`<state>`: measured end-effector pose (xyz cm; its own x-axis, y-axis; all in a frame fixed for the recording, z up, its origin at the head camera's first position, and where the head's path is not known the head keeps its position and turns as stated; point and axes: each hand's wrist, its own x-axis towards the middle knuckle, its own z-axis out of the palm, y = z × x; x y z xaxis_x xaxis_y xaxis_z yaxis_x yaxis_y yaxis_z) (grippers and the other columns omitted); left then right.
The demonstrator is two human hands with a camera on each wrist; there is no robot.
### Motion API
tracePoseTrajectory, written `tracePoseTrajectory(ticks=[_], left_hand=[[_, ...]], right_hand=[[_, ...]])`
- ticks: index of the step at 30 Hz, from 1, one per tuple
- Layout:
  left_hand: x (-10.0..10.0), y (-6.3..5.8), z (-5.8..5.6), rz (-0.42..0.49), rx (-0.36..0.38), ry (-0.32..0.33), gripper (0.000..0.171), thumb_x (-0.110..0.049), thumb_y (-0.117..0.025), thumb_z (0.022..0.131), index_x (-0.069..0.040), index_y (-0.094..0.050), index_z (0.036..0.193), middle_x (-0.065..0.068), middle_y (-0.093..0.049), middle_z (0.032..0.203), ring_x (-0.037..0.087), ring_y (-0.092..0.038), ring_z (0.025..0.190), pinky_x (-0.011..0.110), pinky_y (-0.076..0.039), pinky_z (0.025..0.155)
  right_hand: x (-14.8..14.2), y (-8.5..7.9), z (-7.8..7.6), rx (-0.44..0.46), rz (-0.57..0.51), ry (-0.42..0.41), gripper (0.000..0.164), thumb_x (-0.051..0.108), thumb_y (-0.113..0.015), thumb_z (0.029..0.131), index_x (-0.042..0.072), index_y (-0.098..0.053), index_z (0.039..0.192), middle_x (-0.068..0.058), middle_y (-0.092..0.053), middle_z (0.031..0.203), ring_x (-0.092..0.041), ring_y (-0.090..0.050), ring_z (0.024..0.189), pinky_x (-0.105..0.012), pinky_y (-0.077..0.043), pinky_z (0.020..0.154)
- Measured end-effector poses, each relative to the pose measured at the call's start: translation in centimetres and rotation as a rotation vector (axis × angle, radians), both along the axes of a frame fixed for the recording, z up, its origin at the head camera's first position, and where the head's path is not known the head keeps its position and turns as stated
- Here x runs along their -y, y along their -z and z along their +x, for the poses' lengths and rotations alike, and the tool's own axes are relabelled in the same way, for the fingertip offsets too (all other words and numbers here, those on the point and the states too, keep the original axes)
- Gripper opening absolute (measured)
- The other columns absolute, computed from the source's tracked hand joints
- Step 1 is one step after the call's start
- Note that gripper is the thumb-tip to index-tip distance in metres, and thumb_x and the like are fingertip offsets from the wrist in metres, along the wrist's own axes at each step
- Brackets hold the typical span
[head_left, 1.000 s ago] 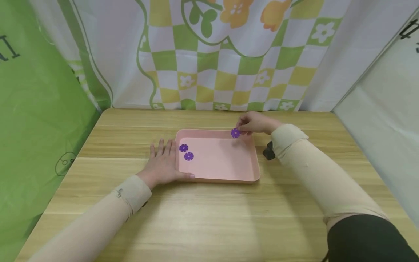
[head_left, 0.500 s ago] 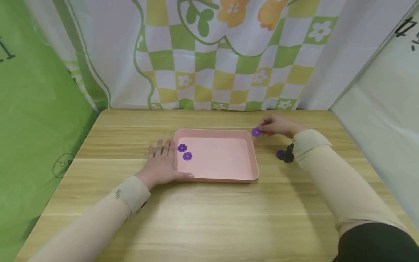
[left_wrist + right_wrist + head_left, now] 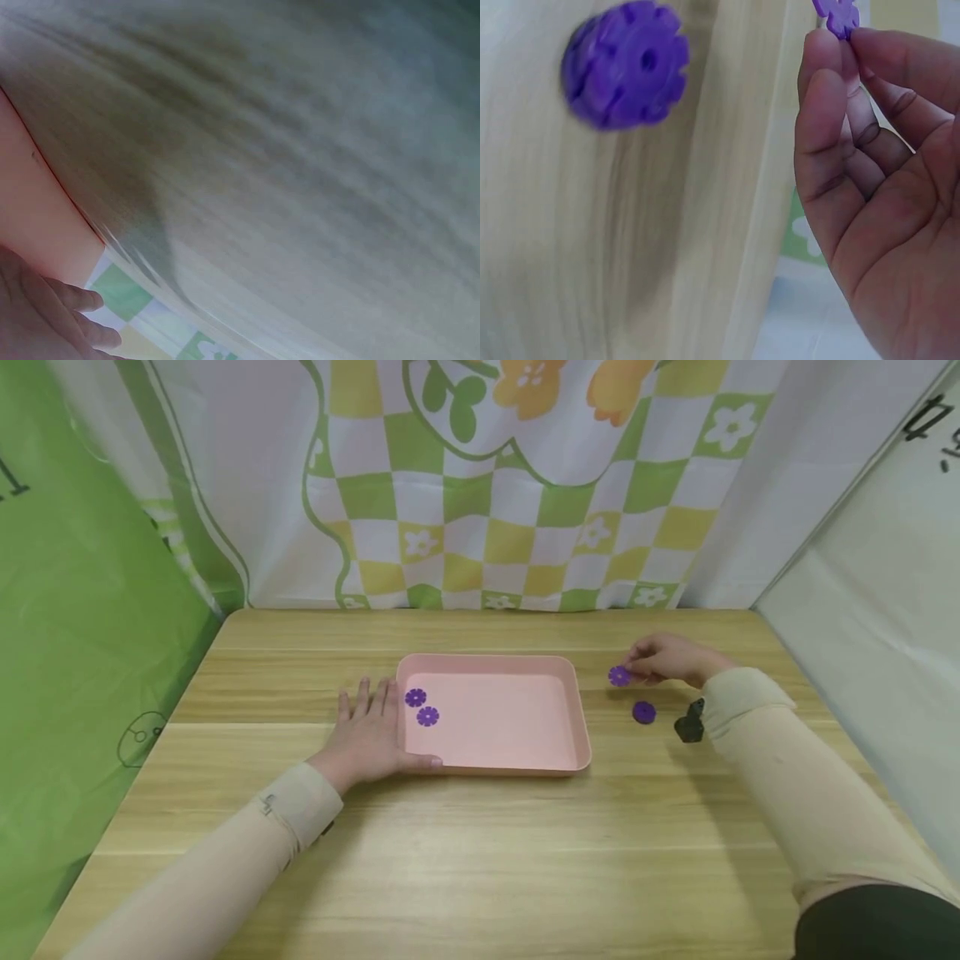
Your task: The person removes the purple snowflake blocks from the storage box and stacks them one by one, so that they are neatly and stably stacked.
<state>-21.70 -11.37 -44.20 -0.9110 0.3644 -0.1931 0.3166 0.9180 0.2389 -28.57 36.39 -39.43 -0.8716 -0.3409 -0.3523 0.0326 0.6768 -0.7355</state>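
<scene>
The hands are well apart: the left hand (image 3: 367, 745) lies with its fingers spread against the left wall of the pink tray (image 3: 498, 727), thumb along the near rim, while the right hand (image 3: 671, 662) pinches a purple disc (image 3: 619, 676) by its edge between thumb and fingertips. That disc is out past the tray's right wall, over the table (image 3: 487, 852); from where I stand, the relation that counts looks to be tray against right hand. The tray lies to that hand's left, its long axis running side to side, roughly along the far table edge. A stack of purple discs (image 3: 643, 712) sits just nearer the person than the pinched one, well within the right hand's range and far from the left. Inside the tray, by its left wall, lie two flat discs (image 3: 427, 717), close together.

As for writing, dark strokes on the green sheet (image 3: 82, 677) at left and the pale sheet (image 3: 885, 610) at right are cut off, so I can't read them. I see no brand or label on the discs or tray.
</scene>
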Motion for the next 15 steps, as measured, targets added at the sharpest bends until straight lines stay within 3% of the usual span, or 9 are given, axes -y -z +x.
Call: tracePoseTrajectory(ticks=[6,15], left_hand=[[0.0,-0.2,0.0,-0.004,0.001,-0.001,0.147,-0.093,-0.059,0.072,0.007,0.0,0.161,0.028,-0.001,0.169,0.049,0.01,0.153,0.066,0.015,0.117],[-0.1,-0.2,0.1,-0.007,-0.004,0.0,0.147,-0.094,-0.057,0.071,0.008,-0.001,0.162,0.028,-0.002,0.169,0.049,0.008,0.154,0.067,0.012,0.118]], right_hand=[[-1.3,0.3,0.6,0.039,0.019,0.013,0.024,0.005,-0.056,0.104,-0.015,-0.063,0.116,0.002,-0.063,0.081,-0.009,-0.053,0.07,-0.023,-0.047,0.064],[-2.7,0.8,1.5,0.115,0.023,0.023,0.022,0.005,-0.056,0.104,-0.013,-0.063,0.114,0.002,-0.064,0.088,-0.01,-0.058,0.078,-0.022,-0.049,0.071]])
